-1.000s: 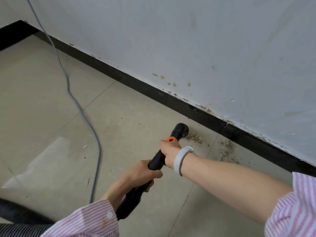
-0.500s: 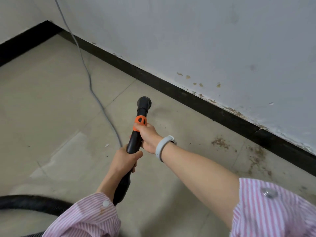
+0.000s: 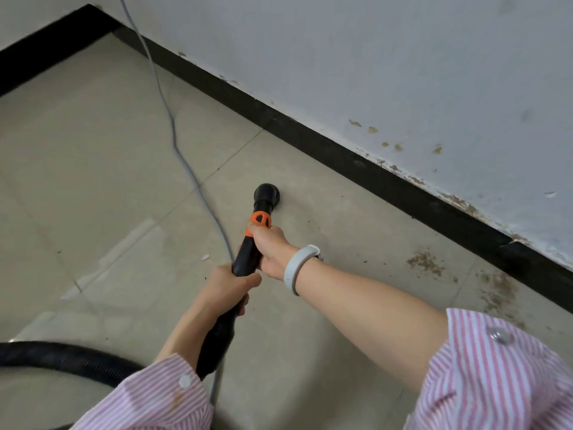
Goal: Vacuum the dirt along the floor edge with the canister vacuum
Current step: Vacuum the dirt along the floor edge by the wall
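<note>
Both hands grip the wand, the left hand low and the right hand high. The nozzle sits on the floor, away from the dirt by the black edge. Slide it slowly there, flat down.

Grey cable crossing open floor, skirting probably blocking right.

Hose runs off the left edge (canister unseen); cable cut off above.
</note>
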Tool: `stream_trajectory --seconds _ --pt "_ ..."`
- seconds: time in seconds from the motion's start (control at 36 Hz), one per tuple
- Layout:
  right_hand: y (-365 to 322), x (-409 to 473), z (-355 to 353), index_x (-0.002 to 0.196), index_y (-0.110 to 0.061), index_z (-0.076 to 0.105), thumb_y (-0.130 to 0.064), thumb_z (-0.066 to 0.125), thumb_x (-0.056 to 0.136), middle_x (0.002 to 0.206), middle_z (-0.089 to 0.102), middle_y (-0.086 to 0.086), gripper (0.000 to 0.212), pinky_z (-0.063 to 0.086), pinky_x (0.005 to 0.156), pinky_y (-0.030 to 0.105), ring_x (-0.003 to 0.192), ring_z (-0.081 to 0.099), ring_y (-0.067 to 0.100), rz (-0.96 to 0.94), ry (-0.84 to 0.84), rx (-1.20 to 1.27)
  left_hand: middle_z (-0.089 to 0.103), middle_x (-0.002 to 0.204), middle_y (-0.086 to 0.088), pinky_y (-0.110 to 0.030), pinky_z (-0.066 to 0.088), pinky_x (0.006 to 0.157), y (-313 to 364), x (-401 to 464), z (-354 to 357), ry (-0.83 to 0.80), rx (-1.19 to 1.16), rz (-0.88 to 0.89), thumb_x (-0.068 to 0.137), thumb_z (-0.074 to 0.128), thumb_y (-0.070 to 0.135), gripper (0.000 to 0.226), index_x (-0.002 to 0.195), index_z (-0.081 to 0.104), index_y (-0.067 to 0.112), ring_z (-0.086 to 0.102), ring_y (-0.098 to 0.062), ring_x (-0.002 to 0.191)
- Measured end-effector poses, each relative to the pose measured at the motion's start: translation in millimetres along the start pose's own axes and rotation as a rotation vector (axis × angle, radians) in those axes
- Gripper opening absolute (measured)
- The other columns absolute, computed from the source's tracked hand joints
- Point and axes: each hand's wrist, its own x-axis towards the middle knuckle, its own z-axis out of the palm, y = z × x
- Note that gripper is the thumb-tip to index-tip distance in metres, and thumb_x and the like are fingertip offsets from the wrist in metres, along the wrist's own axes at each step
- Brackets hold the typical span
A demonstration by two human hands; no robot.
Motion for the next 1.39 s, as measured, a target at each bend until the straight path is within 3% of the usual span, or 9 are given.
stream_trajectory --seconds 0.11,0.31,0.53,0.69,0.89,1.0,1.14,1.25,1.39 --pt "11.9 -11.8 -16.0 0.098 -0.014 0.046 -0.020 0.049 0.094 0.110 0.058 0.014 0.007 0.050 0.096 0.048 0.109 0.060 0.033 0.020 0.040 -0.014 0.052 0.046 -0.006 -0.024 0.039 0.043 -0.8 -17.5 12.3 -0.049 0.031 0.000 0.080 0.057 0.005 0.008 0.080 0.049 0.008 0.045 -0.018 0.033" --pt "36.0 -40.7 -43.4 0.117 -0.012 0.045 -0.023 0.048 0.095 0.115 0.059 0.014 0.025 0.050 0.097 0.044 0.107 0.061 0.030 0.049 0.092 0.013 0.053 0.042 -0.002 -0.026 0.041 0.048 -7.2 -48.5 31.0 -0.111 0.127 0.010 0.078 0.057 0.009 0.009 0.077 0.048 0.010 0.047 -0.019 0.035" --pt "48.4 -76.7 -85.7 0.104 -0.011 0.044 -0.021 0.046 0.097 0.096 0.060 0.011 0.012 0.054 0.086 0.038 0.091 0.064 0.026 0.057 0.154 0.063 0.053 0.044 0.000 -0.021 0.040 0.043 -3.0 -78.6 64.1 -0.189 0.194 0.039 0.079 0.057 0.011 0.008 0.082 0.050 0.011 0.047 -0.015 0.034" --pt "50.4 -105.5 -123.3 0.093 -0.013 0.041 -0.023 0.044 0.099 0.108 0.058 0.013 0.012 0.052 0.091 0.043 0.107 0.061 0.031 0.070 0.224 0.036 0.055 0.051 -0.003 -0.023 0.042 0.046 3.9 -91.8 91.1 -0.276 0.239 0.055 0.079 0.058 0.013 0.011 0.089 0.052 0.012 0.048 -0.015 0.035" --pt "61.4 -124.6 -159.6 0.130 -0.009 0.040 -0.031 0.040 0.098 0.121 0.055 0.013 0.039 0.051 0.094 0.043 0.109 0.057 0.029 0.072 0.377 -0.020 0.054 0.048 0.000 -0.021 0.042 0.045 15.4 -108.9 120.8 -0.416 0.273 0.088 0.078 0.056 0.013 0.008 0.084 0.050 0.014 0.048 -0.014 0.036" --pt "65.5 -126.5 -166.2 0.135 -0.009 0.036 -0.037 0.039 0.097 0.121 0.052 0.012 0.047 0.047 0.099 0.045 0.108 0.054 0.029 0.042 0.499 -0.077 0.052 0.047 0.000 -0.022 0.040 0.044 22.1 -113.1 126.5 -0.477 0.234 0.085 0.079 0.057 0.011 0.011 0.078 0.046 0.015 0.045 -0.015 0.037" --pt "45.7 -123.5 -153.6 0.142 -0.009 0.027 -0.032 0.038 0.100 0.122 0.053 0.013 0.049 0.046 0.101 0.043 0.107 0.054 0.027 -0.088 0.398 -0.131 0.052 0.044 0.001 -0.022 0.040 0.044 22.9 -101.8 120.1 -0.329 0.164 0.154 0.078 0.057 0.010 0.008 0.077 0.051 0.014 0.045 -0.016 0.035" --pt "18.6 -105.9 -121.9 0.135 -0.008 0.036 -0.029 0.044 0.097 0.116 0.055 0.012 0.043 0.047 0.099 0.044 0.109 0.057 0.030 -0.195 0.278 -0.175 0.054 0.048 -0.003 -0.022 0.039 0.043 24.4 -82.3 105.7 -0.143 0.072 0.193 0.078 0.059 0.007 0.012 0.074 0.051 0.014 0.047 -0.016 0.035" --pt "-7.6 -71.8 -93.8 0.138 -0.009 0.035 -0.029 0.045 0.098 0.119 0.054 0.011 0.046 0.047 0.096 0.037 0.105 0.055 0.027 -0.179 0.195 -0.156 0.051 0.046 -0.004 -0.022 0.038 0.042 33.6 -48.3 87.5 -0.088 -0.021 0.160 0.081 0.058 0.006 0.013 0.075 0.048 0.012 0.045 -0.017 0.034"
